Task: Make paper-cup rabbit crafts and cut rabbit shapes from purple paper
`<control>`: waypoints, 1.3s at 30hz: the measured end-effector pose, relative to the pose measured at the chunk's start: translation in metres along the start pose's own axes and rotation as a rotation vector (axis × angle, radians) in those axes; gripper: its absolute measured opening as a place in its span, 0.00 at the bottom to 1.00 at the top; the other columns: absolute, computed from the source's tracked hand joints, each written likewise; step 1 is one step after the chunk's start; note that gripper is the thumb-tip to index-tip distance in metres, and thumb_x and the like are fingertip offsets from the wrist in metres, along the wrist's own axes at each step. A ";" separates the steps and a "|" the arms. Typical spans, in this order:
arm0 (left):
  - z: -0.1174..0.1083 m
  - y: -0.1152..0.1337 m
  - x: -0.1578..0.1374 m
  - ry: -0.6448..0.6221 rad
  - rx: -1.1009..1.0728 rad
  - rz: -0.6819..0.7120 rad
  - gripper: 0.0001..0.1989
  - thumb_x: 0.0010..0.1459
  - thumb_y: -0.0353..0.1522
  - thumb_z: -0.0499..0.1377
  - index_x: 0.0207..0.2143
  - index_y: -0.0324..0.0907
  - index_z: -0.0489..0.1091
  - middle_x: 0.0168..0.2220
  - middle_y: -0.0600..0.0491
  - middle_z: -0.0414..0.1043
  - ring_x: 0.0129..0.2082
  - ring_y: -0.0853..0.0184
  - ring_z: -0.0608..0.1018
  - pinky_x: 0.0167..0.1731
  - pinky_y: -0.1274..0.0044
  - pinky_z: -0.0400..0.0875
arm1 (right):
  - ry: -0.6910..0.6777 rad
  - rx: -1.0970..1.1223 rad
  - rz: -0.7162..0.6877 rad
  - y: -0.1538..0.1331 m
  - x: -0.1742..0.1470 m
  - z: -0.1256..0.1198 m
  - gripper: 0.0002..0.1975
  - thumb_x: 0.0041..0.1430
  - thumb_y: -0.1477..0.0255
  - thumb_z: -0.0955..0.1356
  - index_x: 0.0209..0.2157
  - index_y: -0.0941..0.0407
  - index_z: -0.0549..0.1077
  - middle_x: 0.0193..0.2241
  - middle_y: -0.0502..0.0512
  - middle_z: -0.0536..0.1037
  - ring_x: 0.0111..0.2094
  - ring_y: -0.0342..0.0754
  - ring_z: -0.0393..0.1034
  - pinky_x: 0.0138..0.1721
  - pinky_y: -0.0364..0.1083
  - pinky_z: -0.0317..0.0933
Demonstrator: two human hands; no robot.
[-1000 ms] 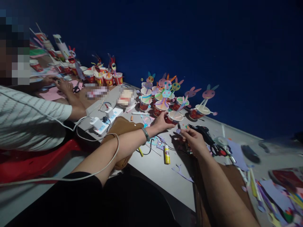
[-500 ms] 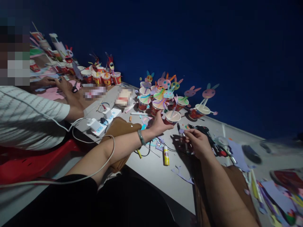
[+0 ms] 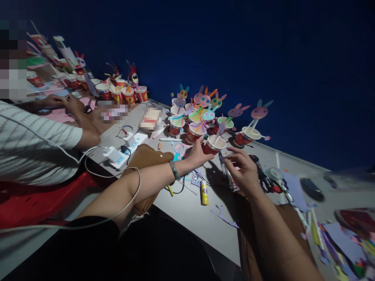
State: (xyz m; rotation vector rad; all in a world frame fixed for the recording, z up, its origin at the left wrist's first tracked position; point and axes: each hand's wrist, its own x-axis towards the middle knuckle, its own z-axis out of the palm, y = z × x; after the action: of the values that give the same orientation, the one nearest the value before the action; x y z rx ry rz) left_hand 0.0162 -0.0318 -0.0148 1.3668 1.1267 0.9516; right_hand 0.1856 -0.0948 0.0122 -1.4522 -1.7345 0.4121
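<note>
My left hand (image 3: 199, 156) is closed round the near side of a red and white paper cup (image 3: 215, 145), which stands slightly tilted with a purple paper strip inside. Just right of that cup, my right hand (image 3: 242, 171) pinches a small purple paper piece (image 3: 222, 159) between thumb and fingertip, its other fingers loosely bent. Behind the cup are several paper cups decorated with paper rabbit heads, among them a pink rabbit head (image 3: 259, 112) and a light blue one (image 3: 209, 114). A yellow glue stick (image 3: 204, 193) lies below my hands.
A co-worker's arm (image 3: 89, 137) and hands (image 3: 63, 102) are at the left. A white power strip (image 3: 130, 150) with cables, a brown bag (image 3: 148, 162) and paper scraps (image 3: 224, 218) lie about. Tape (image 3: 274, 174) and purple paper (image 3: 295, 191) are at the right.
My right hand has turned and moved slightly up and left, and the purple piece now faces away more. The cup in my left hand has shifted slightly right. The view has moved a little.
</note>
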 end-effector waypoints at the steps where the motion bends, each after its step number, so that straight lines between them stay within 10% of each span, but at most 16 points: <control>1: 0.000 -0.001 0.001 -0.001 0.003 0.003 0.44 0.43 0.30 0.68 0.61 0.33 0.53 0.61 0.35 0.59 0.61 0.54 0.65 0.60 0.67 0.60 | -0.046 -0.074 -0.064 0.000 0.004 0.000 0.06 0.57 0.67 0.67 0.30 0.54 0.72 0.53 0.63 0.73 0.39 0.51 0.74 0.37 0.49 0.69; 8: 0.002 -0.007 0.007 -0.006 -0.040 0.014 0.42 0.40 0.27 0.68 0.58 0.38 0.56 0.58 0.40 0.64 0.59 0.55 0.68 0.58 0.65 0.61 | -0.207 -0.205 -0.223 0.011 0.032 0.010 0.05 0.58 0.70 0.65 0.32 0.55 0.72 0.41 0.62 0.76 0.33 0.49 0.72 0.37 0.49 0.67; 14: 0.001 0.000 0.003 -0.005 -0.021 -0.013 0.41 0.42 0.26 0.67 0.59 0.38 0.55 0.57 0.39 0.65 0.56 0.56 0.71 0.57 0.66 0.62 | -0.034 -0.372 -0.260 0.017 0.049 0.013 0.03 0.55 0.72 0.65 0.29 0.55 0.70 0.28 0.56 0.74 0.27 0.48 0.68 0.32 0.47 0.64; 24: 0.004 -0.002 0.006 0.038 -0.029 -0.022 0.35 0.45 0.26 0.62 0.58 0.38 0.57 0.55 0.40 0.66 0.55 0.57 0.70 0.54 0.68 0.64 | 0.023 -0.532 -0.163 0.021 0.087 0.044 0.05 0.54 0.73 0.64 0.26 0.56 0.70 0.28 0.60 0.75 0.30 0.52 0.69 0.34 0.49 0.63; 39: 0.007 -0.008 0.007 0.019 -0.085 -0.104 0.31 0.46 0.29 0.61 0.55 0.39 0.60 0.51 0.42 0.70 0.48 0.58 0.73 0.48 0.68 0.66 | 0.065 -0.173 -0.150 0.000 0.078 0.039 0.05 0.53 0.71 0.67 0.31 0.56 0.74 0.36 0.59 0.81 0.28 0.47 0.74 0.33 0.47 0.68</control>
State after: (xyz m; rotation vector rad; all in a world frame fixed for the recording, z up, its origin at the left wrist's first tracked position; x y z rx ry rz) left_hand 0.0239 -0.0268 -0.0233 1.2217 1.1471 0.9287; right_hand 0.1562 -0.0128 0.0173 -1.4261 -1.8486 0.1365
